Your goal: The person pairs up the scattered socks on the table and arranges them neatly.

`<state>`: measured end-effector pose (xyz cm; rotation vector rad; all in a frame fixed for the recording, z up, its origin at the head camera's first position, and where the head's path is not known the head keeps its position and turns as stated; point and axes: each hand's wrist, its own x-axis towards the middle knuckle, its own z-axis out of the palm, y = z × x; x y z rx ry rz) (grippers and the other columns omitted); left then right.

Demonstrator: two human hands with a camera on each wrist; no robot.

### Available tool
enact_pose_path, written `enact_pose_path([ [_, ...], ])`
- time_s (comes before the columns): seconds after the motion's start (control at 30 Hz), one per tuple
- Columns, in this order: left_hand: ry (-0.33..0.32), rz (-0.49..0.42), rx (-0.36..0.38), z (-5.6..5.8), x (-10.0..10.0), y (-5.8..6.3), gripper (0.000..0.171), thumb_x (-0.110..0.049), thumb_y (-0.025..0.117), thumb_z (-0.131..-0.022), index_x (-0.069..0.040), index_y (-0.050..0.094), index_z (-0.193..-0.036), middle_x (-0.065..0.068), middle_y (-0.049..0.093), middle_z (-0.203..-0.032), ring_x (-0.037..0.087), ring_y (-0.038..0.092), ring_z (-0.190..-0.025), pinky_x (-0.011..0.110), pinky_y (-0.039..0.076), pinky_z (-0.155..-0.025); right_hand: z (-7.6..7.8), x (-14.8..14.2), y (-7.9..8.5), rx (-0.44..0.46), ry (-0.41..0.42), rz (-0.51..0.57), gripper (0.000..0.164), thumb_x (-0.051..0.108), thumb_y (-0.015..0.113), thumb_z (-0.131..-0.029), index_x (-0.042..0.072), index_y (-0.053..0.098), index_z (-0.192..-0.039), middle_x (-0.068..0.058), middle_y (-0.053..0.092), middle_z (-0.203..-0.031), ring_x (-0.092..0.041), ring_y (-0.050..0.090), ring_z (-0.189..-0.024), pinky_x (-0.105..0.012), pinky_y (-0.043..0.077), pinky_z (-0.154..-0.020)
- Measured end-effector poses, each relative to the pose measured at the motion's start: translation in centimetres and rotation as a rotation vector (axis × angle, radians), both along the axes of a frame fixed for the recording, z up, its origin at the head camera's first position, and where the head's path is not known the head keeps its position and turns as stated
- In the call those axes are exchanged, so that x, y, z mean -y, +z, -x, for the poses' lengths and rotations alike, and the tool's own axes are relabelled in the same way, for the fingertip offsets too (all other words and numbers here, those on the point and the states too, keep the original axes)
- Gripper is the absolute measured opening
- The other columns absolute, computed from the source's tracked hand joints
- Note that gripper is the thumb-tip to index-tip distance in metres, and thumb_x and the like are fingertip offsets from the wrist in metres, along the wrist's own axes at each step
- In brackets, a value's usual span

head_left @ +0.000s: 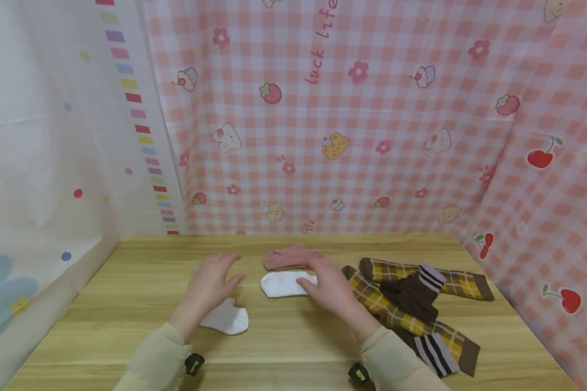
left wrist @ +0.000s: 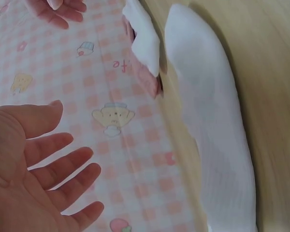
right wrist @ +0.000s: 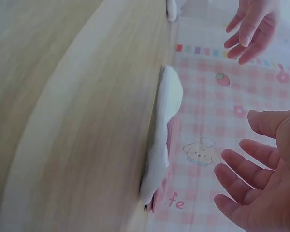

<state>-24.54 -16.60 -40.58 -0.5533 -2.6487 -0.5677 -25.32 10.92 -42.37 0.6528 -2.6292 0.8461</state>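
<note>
While the left hand [head_left: 209, 283] hangs near one white sock [head_left: 232, 319], the right hand [head_left: 330, 285] hovers by another white sock [head_left: 280, 284], both with fingers apart

Far white sock [head_left: 281, 284] partly behind right fingers [head_left: 307, 286], sleeves [head_left: 153, 355] cut off

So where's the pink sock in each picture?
Head: the pink sock is below centre, beyond the white sock.
Left wrist: pink sock in the upper middle, partly hidden.
Right wrist: pink sock just below centre, a thin strip.
Shared landmark: that white sock, beside it every time.
</note>
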Motion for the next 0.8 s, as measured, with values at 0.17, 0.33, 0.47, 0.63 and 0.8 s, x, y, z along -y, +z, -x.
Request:
enact_pose_path([
  [0.17,0.008,-0.001,-0.031,-0.3,0.9,0.0,0.043,-0.019,0.076,-0.087,0.002,0.064,-0.123,0.021,0.065,-0.120,0.041,0.059,-0.112,0.058,0.046,-0.093,-0.2,0.6,0.0,-0.048,0.027,-0.008,0.035,0.020,0.077,-0.088,0.002,0.065,-0.116,-0.013,0.066,-0.117,-0.035,0.058,-0.115,-0.051,0.043,-0.100],
  [0.33,0.013,0.000,-0.055,-0.7,1.7,0.0,0.043,-0.018,0.077,-0.087,0.002,0.064,-0.123,0.021,0.065,-0.120,0.042,0.058,-0.113,0.059,0.045,-0.094,-0.3,1.1,0.2,-0.108,0.109,0.029,0.039,0.013,0.080,-0.083,0.012,0.065,-0.119,-0.008,0.064,-0.124,-0.029,0.053,-0.123,-0.047,0.040,-0.105],
  [0.47,0.015,0.015,-0.082,-0.8,2.3,0.0,0.044,-0.017,0.078,-0.085,0.001,0.064,-0.123,0.021,0.065,-0.120,0.043,0.059,-0.112,0.060,0.045,-0.093,-0.2,1.6,0.5,-0.169,0.207,0.041,0.060,0.005,0.083,-0.078,0.032,0.062,-0.127,0.013,0.056,-0.138,-0.012,0.045,-0.131,-0.040,0.029,-0.112],
  [0.63,0.017,0.029,-0.112,-1.1,3.0,0.1,0.046,-0.017,0.079,-0.084,0.000,0.064,-0.124,0.021,0.065,-0.120,0.043,0.059,-0.111,0.061,0.045,-0.091,-0.4,2.1,0.4,-0.170,0.201,0.024,0.064,0.008,0.083,-0.079,0.036,0.059,-0.131,0.017,0.051,-0.142,-0.012,0.041,-0.134,-0.040,0.027,-0.112],
  [0.8,0.030,0.029,-0.111,-1.5,3.6,0.3,0.046,-0.016,0.079,-0.084,0.000,0.063,-0.125,0.022,0.064,-0.121,0.043,0.058,-0.112,0.062,0.043,-0.093,-0.7,2.6,0.2,-0.143,0.166,0.026,0.055,0.012,0.082,-0.081,0.025,0.060,-0.129,0.005,0.057,-0.138,-0.023,0.047,-0.131,-0.044,0.034,-0.111],
])
